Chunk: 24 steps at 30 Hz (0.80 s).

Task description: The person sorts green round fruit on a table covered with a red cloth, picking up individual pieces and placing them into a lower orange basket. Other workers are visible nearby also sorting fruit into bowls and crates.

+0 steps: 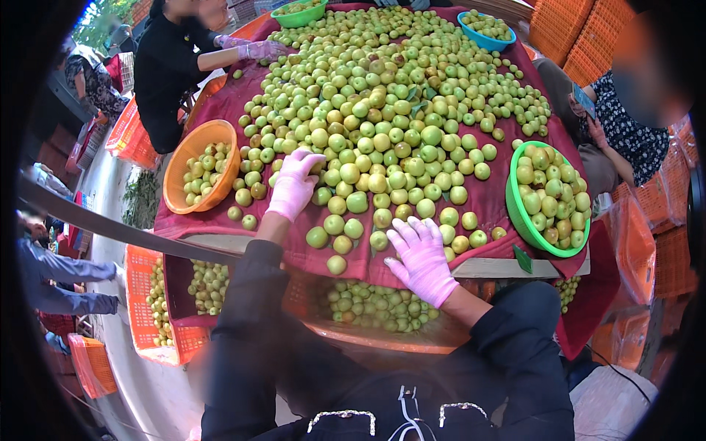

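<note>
A large heap of small, round green-yellow jujubes (397, 110) covers a table with a dark red cloth (287, 246). My left hand (293, 185), in a pink glove, reaches into the near left side of the heap. Its fingers bend loosely over the fruit, and the thumb is hidden. My right hand (423, 261), gloved the same way, lies palm down at the near edge of the heap. Its fingers spread over and beside some jujubes, with none visibly gripped. Single jujubes lie on the cloth between both hands.
An orange bowl (229, 173) and a green basket (512, 187), both holding jujubes, flank the heap. Below the table edge sits an orange crate (360, 334) of jujubes; another crate (140, 272) stands left. A co-worker's gloved hand (261, 50) touches the far left. Someone sits at right holding a phone (583, 101).
</note>
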Each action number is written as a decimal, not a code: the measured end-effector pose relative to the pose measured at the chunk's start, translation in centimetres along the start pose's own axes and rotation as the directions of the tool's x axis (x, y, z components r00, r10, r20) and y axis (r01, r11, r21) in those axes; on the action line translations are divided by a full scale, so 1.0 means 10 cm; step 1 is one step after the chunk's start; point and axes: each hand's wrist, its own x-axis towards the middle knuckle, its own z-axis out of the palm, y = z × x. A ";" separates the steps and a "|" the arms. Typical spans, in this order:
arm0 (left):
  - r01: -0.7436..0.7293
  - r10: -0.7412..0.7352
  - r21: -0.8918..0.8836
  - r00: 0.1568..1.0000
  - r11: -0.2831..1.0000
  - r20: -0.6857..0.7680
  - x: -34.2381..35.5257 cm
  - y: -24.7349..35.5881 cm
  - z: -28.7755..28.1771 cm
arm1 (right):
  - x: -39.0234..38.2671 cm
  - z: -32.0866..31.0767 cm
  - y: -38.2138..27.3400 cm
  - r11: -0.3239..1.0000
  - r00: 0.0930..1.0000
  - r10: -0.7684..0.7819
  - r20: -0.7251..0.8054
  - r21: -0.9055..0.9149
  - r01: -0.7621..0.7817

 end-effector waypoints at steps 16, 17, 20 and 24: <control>0.362 -0.305 -0.921 0.901 0.142 0.308 -0.49 0.65 -0.39 | 1.26 0.01 0.26 0.999 0.999 -0.037 0.036 -0.010 0.038; 0.359 -0.310 -0.923 0.901 0.137 0.304 -0.48 0.68 -0.39 | 1.32 0.01 0.26 0.998 0.996 -0.041 0.077 -0.053 0.045; 0.379 -0.302 -0.922 0.891 0.085 0.338 -0.45 0.70 -0.40 | 1.35 0.01 0.38 0.990 0.998 -0.018 -0.052 0.137 0.025; 0.396 -0.276 -0.918 0.879 -0.029 0.388 -0.40 0.72 -0.30 | 1.25 -0.10 0.57 0.348 0.951 0.301 0.065 0.921 -0.173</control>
